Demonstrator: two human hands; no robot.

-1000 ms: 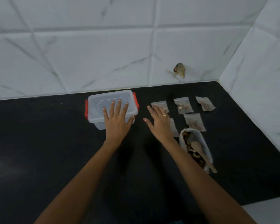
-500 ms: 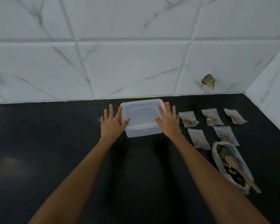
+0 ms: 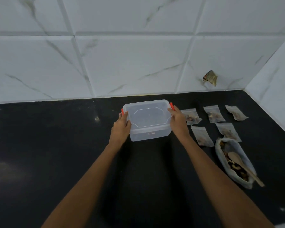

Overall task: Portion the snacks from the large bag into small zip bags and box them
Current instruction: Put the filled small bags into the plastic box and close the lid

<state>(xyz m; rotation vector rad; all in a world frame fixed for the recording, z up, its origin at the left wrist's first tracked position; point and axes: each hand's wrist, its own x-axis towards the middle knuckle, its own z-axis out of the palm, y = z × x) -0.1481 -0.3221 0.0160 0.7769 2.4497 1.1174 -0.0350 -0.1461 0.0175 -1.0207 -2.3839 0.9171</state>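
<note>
Plastic box — left hand, right hand

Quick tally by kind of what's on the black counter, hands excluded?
Small zip bags: 5
Large snack bag: 1
Wooden spoon: 1
Lidded plastic box: 1
Total: 8
</note>
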